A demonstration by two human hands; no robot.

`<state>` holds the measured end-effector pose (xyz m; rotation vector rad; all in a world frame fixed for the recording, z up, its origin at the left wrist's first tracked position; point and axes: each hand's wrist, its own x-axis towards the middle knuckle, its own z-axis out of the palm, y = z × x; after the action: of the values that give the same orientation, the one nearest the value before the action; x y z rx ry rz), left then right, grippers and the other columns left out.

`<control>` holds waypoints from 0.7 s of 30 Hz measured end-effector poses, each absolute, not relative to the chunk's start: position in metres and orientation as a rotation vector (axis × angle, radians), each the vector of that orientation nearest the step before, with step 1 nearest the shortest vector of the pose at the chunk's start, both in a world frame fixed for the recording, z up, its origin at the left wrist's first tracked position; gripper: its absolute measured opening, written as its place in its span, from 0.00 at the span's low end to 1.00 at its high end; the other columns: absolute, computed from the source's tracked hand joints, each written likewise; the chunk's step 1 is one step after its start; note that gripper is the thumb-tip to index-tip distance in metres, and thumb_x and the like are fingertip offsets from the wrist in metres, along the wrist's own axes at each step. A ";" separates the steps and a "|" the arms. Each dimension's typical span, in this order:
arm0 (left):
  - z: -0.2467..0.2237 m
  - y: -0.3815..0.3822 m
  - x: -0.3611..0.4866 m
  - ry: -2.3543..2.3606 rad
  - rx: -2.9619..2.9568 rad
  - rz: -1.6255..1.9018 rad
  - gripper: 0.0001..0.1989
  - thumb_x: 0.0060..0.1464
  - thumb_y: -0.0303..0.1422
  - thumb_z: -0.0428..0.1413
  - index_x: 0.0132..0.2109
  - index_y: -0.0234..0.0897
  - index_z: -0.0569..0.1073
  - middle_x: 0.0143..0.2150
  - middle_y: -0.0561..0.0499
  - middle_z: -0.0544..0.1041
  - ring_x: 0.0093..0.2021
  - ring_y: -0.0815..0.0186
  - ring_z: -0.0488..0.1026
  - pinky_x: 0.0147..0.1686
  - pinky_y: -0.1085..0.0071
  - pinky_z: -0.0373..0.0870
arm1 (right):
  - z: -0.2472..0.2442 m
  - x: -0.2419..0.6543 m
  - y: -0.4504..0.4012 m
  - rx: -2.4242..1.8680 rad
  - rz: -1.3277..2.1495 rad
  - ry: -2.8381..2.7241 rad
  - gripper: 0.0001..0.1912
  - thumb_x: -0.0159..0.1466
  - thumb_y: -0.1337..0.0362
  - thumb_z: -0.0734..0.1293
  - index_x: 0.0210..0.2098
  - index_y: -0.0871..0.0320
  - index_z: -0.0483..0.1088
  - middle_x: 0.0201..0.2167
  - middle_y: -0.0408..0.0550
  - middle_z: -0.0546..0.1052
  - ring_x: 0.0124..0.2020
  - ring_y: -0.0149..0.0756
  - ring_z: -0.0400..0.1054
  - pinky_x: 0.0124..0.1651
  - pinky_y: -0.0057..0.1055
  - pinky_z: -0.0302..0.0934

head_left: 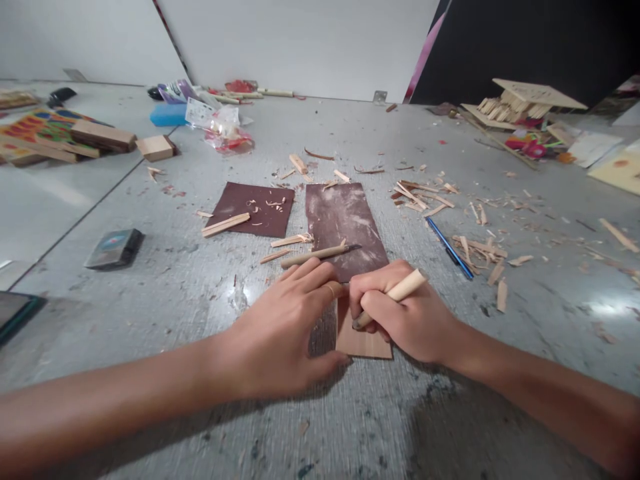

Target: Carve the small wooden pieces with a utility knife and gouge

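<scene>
A small thin wooden board [367,343] lies flat on the table in front of me, partly hidden under both hands. My left hand [287,323] holds its left side, thumb at the lower corner and fingers at the far edge. In my closed right hand [407,313] is a wood-carving tool [407,285] with a pale round wooden handle, tilted down onto the board; its cutting end is hard to make out. A second wooden-handled carving tool [315,256] with a dark tip lies just beyond my left fingers, across the edge of a brown sandpaper sheet [337,213].
Another sandpaper sheet [270,213] lies left of the first. Wood shavings [470,247] and a blue pen [449,247] are at right. A dark small box [114,249], wood blocks [156,147], a plastic packet [227,130] and a stick model [520,107] stand farther out.
</scene>
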<state>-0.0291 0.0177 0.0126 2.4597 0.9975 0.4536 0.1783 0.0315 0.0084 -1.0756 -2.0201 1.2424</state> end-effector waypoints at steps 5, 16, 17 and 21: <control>0.011 0.018 -0.030 0.996 2.459 0.448 0.21 0.50 0.38 0.66 0.48 0.33 0.74 0.47 0.42 0.72 0.51 0.48 0.68 0.50 0.49 0.70 | 0.006 0.177 0.028 -1.100 1.235 -1.937 0.16 0.62 0.71 0.59 0.19 0.59 0.67 0.14 0.37 0.67 0.16 0.22 0.59 0.22 0.23 0.52; 0.004 0.012 -0.027 1.021 2.569 0.518 0.25 0.54 0.50 0.65 0.45 0.32 0.72 0.44 0.42 0.72 0.47 0.50 0.69 0.45 0.52 0.69 | 0.008 0.174 0.024 -1.161 1.136 -1.868 0.16 0.62 0.70 0.58 0.18 0.58 0.65 0.14 0.37 0.66 0.16 0.23 0.59 0.22 0.24 0.52; 0.003 0.011 -0.027 1.019 2.598 0.535 0.26 0.55 0.53 0.64 0.44 0.32 0.72 0.42 0.43 0.72 0.45 0.50 0.69 0.43 0.52 0.69 | 0.009 0.174 0.024 -1.175 1.132 -1.884 0.16 0.61 0.70 0.58 0.18 0.58 0.64 0.14 0.37 0.67 0.17 0.24 0.60 0.23 0.24 0.53; 0.006 0.021 -0.029 0.929 2.695 0.569 0.27 0.57 0.58 0.59 0.40 0.35 0.71 0.39 0.46 0.73 0.42 0.53 0.68 0.44 0.53 0.66 | 0.010 0.177 0.027 -1.207 1.158 -1.979 0.16 0.61 0.69 0.58 0.18 0.58 0.66 0.16 0.39 0.70 0.19 0.26 0.62 0.23 0.26 0.53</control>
<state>-0.0293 0.0212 0.0057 2.6947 0.9293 0.5695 0.1775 0.0268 0.0101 -1.2068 -1.9789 1.1576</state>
